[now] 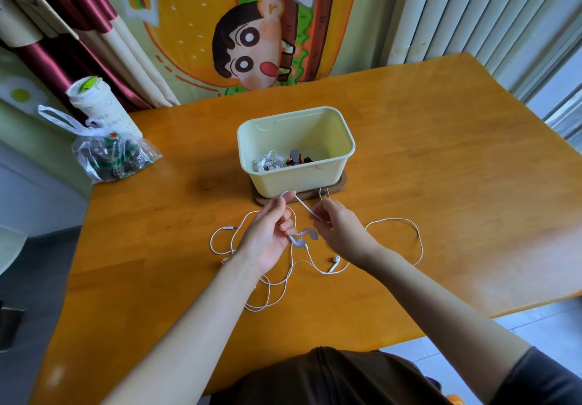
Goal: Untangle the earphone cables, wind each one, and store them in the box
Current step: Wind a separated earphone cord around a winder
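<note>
Table (425,159), wood. Box (315,181), pale yellow and open-topped, at 12 o'clock from both hands, sitting on a brown base (342,180). Inside, low at its left end: a wound white earphone bundle (267,160), with a dark item (296,156) just beside it.

White cable (393,218) lies loose on the table in front of the box. One loop runs out to 3 o'clock of the right hand, one to 9 o'clock of the left hand ending in a plug (230,227), and more slack lies at 6 o'clock.

Left hand (267,234): fingers curled, gripping the cable, with a small loop rising past the fingertips. Right hand (338,231): thumb and fingers pinching a short straight stretch that runs up to that loop. Two earbuds (300,242) hang between the hands; a third (334,263) lies on the table at 6 o'clock.

Plastic bag (110,156) and cup (94,102) at 10 o'clock, table edge.
</note>
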